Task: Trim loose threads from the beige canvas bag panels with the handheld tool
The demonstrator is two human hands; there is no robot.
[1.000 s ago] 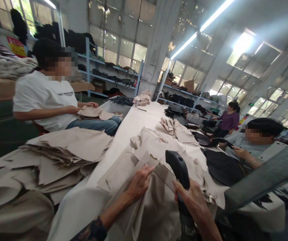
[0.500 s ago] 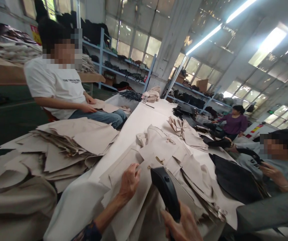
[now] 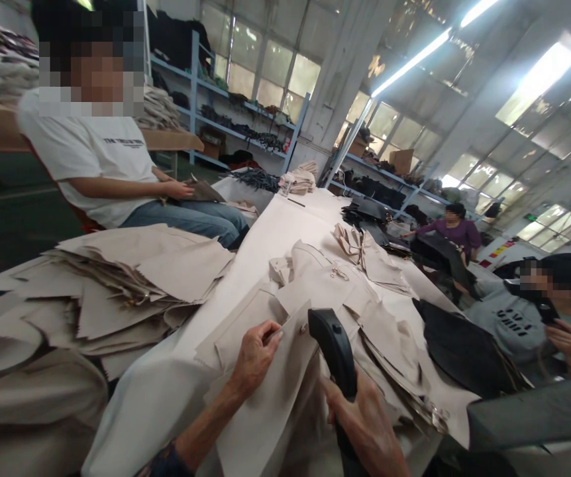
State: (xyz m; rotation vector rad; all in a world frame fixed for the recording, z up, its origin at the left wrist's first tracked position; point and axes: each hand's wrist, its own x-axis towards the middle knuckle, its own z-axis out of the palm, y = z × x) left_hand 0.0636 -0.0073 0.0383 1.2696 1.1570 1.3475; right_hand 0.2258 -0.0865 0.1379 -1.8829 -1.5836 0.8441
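Note:
My left hand (image 3: pixel 256 356) pinches the edge of a beige leather-like panel (image 3: pixel 273 397) between thumb and fingers. The panel hangs down toward me, and a small metal fitting (image 3: pixel 304 328) shows near its top edge. A black curved handheld tool (image 3: pixel 338 348) is gripped in my right hand (image 3: pixel 367 421), its blunt head up by the panel's right edge. I cannot tell what kind of tool it is. Under and behind both hands lies a heap of beige panels (image 3: pixel 315 275), some with metal clasps (image 3: pixel 338 273).
On the left is a big stack of beige panels (image 3: pixel 116 258); black panels (image 3: pixel 464 351) lie on the right. White sheeting (image 3: pixel 260 248) covers the table. A seated person in white (image 3: pixel 91 152) is on the left, others on the right. A dark bar (image 3: pixel 538 411) crosses the lower right.
My left hand has raised a panel edge. The tool has shifted slightly up and right, beside that edge. The person on the left now holds a darker piece.

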